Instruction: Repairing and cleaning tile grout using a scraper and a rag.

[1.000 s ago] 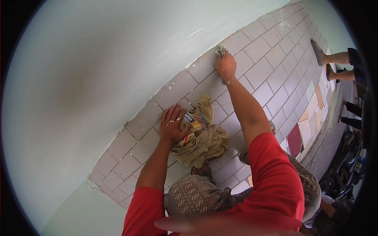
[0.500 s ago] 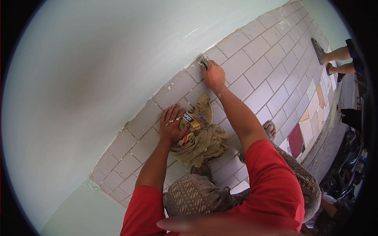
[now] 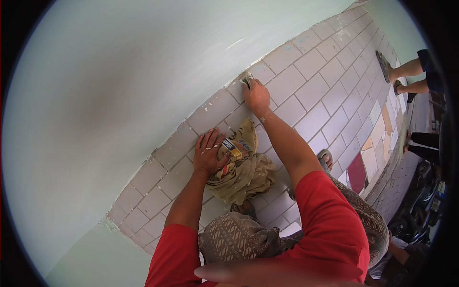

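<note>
Pale wall (image 3: 158, 76) meets tiled floor (image 3: 313, 88) along a rough, white-flecked edge. Crumpled olive cloth (image 3: 248, 178), bearing a printed patch, lies on the floor between the person's forearms. Left hand (image 3: 208, 155): palm down, partly over the cloth's edge; grip apart, fingers spread. Right hand (image 3: 256, 97): grip clamped on a small pale object (image 3: 246, 77), kind unclear, at the wall's foot.

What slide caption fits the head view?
Right hand holding a greyish object near a pale wall; left hand spread at the edge of a crumpled olive cloth on rectangular pinkish tiles.
</note>
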{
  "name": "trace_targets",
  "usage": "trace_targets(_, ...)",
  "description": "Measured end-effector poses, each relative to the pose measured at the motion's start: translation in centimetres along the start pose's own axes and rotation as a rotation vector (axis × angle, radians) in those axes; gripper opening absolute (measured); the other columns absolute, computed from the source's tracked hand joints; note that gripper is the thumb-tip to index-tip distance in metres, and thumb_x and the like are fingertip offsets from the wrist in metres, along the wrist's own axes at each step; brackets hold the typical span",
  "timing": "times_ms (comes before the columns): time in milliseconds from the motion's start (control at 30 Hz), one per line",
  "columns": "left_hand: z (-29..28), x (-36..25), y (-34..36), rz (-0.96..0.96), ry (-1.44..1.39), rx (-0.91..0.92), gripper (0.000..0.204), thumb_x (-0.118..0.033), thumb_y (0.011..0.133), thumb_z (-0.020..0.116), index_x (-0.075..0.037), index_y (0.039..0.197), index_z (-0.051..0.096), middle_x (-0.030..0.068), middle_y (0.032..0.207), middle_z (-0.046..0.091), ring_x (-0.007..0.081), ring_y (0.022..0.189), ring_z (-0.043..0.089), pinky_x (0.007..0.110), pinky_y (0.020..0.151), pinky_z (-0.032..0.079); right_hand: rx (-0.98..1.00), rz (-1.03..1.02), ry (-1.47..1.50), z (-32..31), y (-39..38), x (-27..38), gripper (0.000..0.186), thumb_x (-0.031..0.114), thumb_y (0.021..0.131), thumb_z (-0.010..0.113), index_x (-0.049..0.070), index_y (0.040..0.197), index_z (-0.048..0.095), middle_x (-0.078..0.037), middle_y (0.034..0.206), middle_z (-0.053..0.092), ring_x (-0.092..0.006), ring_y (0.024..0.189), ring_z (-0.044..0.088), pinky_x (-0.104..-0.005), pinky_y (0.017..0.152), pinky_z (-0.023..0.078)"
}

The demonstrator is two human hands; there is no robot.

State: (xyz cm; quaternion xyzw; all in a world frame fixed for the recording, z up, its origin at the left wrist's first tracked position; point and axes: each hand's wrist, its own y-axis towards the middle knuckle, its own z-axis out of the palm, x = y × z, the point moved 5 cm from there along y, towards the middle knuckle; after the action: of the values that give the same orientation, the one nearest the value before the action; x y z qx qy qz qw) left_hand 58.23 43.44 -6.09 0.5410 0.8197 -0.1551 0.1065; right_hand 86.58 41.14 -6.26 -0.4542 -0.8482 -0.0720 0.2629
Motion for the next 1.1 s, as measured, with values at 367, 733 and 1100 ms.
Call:
trace_targets(367, -0.2, 0.0, -0.1, 0.002, -0.033, -0.018, 0.072, -0.049, 0.086, 0.063, -0.021, 0.151, 0.048, 0.0075, 0.162, 0.037, 0.0246, 0.15, 0.032, 0.047, 0.126, 0.017, 0.011, -0.02, 0.014, -0.1, 0.1, 0.8, 0.034, 0.031, 0.098, 0.058, 0.003, 0.117, 0.066, -0.019, 0.122, 0.067, -0.0422, 0.103, 0.067, -0.0518, 0.09, 0.055)
trace_targets(733, -0.4, -0.1, 0.2, 0.021, -0.024, -0.058, 0.071, -0.05, 0.086, 0.063, -0.02, 0.15, 0.05, 0.0078, 0.161, 0.038, 0.0249, 0.15, 0.033, 0.047, 0.126, 0.017, -0.025, -0.057, 0.044, 1.3, -1.0, 1.9, 0.034, 0.031, 0.098, 0.058, 0.003, 0.116, 0.066, -0.018, 0.119, 0.068, -0.0422, 0.103, 0.067, -0.0521, 0.089, 0.055)
trace_targets(1100, 0.1, 0.1, 0.0, -0.011, -0.011, 0.025, 0.074, -0.054, 0.089, 0.058, -0.022, 0.154, 0.044, 0.0045, 0.166, 0.03, 0.0206, 0.153, 0.026, 0.045, 0.127, 0.012, 0.221, 0.075, -0.006, 0.7, -2.0, 0.2, 0.041, 0.031, 0.098, 0.058, 0.002, 0.126, 0.061, -0.027, 0.123, 0.064, -0.0461, 0.101, 0.067, -0.0527, 0.091, 0.054)
